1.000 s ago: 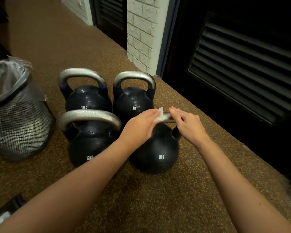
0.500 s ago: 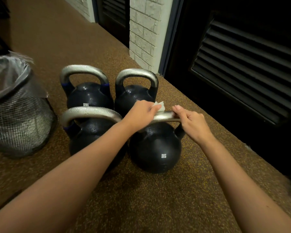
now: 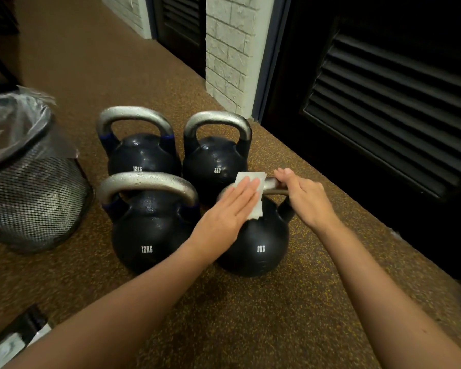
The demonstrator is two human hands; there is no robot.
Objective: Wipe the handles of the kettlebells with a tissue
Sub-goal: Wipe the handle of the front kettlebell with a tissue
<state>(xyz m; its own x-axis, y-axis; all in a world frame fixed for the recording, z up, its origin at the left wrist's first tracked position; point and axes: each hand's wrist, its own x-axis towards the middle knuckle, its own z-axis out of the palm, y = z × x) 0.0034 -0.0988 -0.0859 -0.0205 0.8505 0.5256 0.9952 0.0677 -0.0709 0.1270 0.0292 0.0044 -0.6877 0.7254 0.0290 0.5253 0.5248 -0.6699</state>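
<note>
L hand (image 3: 228, 209) now flattened on tissue (image 3: 251, 179); R grip (image 3: 302, 195) clasps handle (image 3: 270, 183); 4 kettlebells.

- The left hand (image 3: 230, 206) and tissue (image 3: 253, 194) are covering the left part of the near 8KG kettlebell's handle (image 3: 273, 185).
- The frame's left edge is cutting off the mesh bin (image 3: 30, 193).

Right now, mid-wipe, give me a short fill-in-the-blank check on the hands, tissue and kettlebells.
1. The left hand presses the white tissue with ____ fingers.
2. The right hand grips the grey metal handle of the near black kettlebell marked ____.
3. The black mesh bin holds a clear ____ liner.

Missing: straight; 8KG; plastic
</note>
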